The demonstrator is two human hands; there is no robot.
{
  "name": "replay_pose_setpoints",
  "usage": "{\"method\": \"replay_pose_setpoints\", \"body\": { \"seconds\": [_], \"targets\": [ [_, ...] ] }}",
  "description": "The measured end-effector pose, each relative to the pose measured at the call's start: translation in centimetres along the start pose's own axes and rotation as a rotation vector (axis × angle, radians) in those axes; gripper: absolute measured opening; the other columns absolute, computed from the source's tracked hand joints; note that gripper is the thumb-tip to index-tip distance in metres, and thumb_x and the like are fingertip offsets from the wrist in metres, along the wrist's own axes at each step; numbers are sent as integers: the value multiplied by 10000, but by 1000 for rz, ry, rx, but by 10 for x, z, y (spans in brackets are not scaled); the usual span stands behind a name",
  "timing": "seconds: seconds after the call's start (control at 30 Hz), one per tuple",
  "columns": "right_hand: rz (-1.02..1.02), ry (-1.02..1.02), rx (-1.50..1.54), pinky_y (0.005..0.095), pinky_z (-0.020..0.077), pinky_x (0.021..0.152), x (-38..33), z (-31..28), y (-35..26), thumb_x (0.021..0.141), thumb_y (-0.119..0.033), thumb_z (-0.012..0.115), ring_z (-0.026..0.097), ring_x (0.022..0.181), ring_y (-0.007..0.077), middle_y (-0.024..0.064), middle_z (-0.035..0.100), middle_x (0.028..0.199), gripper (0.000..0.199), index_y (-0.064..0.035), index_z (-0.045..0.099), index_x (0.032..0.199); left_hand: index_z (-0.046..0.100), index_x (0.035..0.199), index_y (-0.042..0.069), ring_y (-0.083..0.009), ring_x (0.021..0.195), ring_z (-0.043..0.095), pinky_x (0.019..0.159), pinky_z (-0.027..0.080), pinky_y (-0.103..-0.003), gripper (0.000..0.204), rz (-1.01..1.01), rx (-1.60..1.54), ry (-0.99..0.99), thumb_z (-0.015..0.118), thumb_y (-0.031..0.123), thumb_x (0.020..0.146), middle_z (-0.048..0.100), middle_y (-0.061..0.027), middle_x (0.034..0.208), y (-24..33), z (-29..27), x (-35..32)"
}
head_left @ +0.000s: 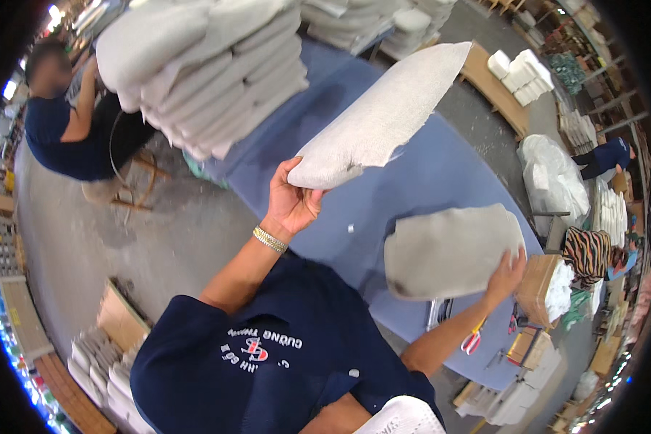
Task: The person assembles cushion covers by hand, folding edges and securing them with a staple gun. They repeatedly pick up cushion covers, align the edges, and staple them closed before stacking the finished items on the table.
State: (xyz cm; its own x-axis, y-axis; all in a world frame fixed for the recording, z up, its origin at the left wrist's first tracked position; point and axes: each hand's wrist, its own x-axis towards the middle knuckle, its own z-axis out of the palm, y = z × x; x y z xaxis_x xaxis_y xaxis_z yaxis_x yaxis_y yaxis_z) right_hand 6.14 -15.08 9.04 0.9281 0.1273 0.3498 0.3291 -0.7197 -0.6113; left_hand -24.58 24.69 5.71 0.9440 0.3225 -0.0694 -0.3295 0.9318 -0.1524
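- Blue, smooth-topped worktop (456, 170), its edges curved by the lens, running from the upper left toward the lower right.
- Tall stack of off-white, rounded, padded pieces (217, 79), several layers high, at the worktop's upper left end.
- Off-white, elongated, fabric-covered pad (387, 108), raised above the worktop and tilted, its far end pointing up and right; the cloth along its lower right side is ragged.
- Pale grey, flat, roughly rectangular pad (448, 249) with notched corners, lying on the worktop at the right.
- Brown cardboard box (533, 295) filled with white, fluffy material, just beyond the worktop's right edge.
- Left hand (294, 199), closed around the near end of the raised pad, fingers and thumb pinching it.
- Right hand (508, 275), fingers spread over the flat pad's right edge; whether the thumb grips it from below I cannot tell.
- Scissors with red-and-white handles (471, 341), on the worktop beside the right forearm.
- Small white scrap (351, 228), on the worktop between the two pads.
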Motion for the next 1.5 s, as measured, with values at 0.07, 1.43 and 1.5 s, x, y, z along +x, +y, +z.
{"method": "replay_pose_setpoints", "body": {
  "seconds": [0.07,1.43,1.5],
  "targets": [
    [-73,-152,385,414,406,1133,-18,40,-67,960,-95,662,455,1429,270,123,495,1542,509,-56,536,1451,630,1264,-1,-340,941,750,742,680,-339,462,-34,-94,130,621,330,941,694,-248,1187,-5,-36,-21],
    [-1127,-1495,362,367,522,748,-176,248,-334,815,-41,701,658,815,280,101,750,960,237,-77,760,1041,615,1324,22,-93,892,681,750,544,-235,387,623,1490,791,718,98,960,653,-74,1289,3,-72,-144],
    [-1107,-1542,286,355,524,743,-177,248,-334,795,-20,696,668,815,276,104,748,949,266,-69,757,1049,616,1306,24,-86,897,666,751,535,-241,383,609,1507,766,733,99,948,661,-63,1303,0,-72,-145]
  ]
}}
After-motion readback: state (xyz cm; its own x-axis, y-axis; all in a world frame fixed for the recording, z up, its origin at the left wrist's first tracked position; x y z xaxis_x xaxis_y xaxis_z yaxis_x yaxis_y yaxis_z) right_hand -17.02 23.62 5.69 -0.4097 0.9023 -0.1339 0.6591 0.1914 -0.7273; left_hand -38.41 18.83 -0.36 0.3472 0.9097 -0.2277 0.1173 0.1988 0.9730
